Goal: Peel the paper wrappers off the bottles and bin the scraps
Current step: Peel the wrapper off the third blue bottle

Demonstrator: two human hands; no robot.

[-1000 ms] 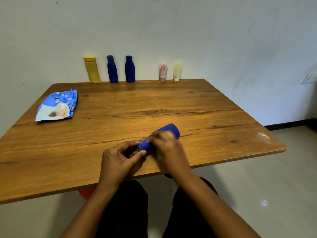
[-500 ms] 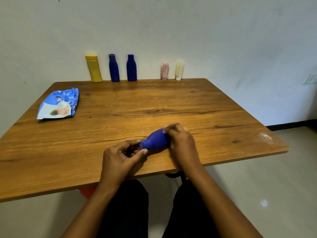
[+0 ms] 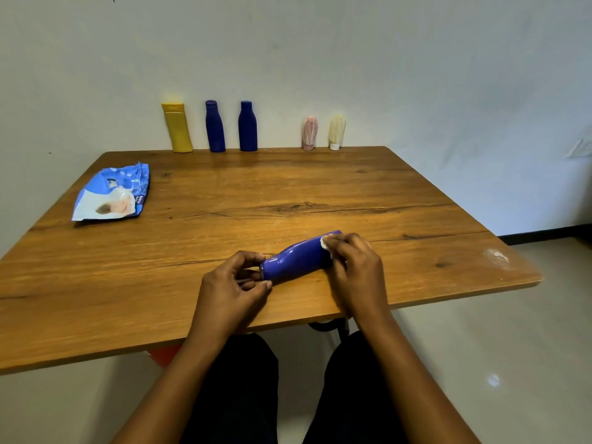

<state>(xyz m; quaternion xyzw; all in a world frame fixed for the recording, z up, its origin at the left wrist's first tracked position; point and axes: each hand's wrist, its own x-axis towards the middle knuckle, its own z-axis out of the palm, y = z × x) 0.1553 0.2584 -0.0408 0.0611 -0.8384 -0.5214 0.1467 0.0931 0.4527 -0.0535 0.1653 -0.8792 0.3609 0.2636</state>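
Bottle (image 3: 298, 258) with white scrap (image 3: 325, 243) newly visible

The brown wooden desk (image 3: 320, 187) had a smooth, satin top with dark grain lines. The lying blue plastic bottle (image 3: 298, 257) was glossy, with highlights along its neck. The small white paper scrap (image 3: 324, 242) at its far end looked matt. The blue-and-white plastic pouch (image 3: 112, 193) was crinkled and shiny. The upright yellow plastic bottle (image 3: 177, 128) and two dark-blue plastic bottles (image 3: 215, 126) looked matt. The pale floor (image 3: 496, 363) was polished and reflective.
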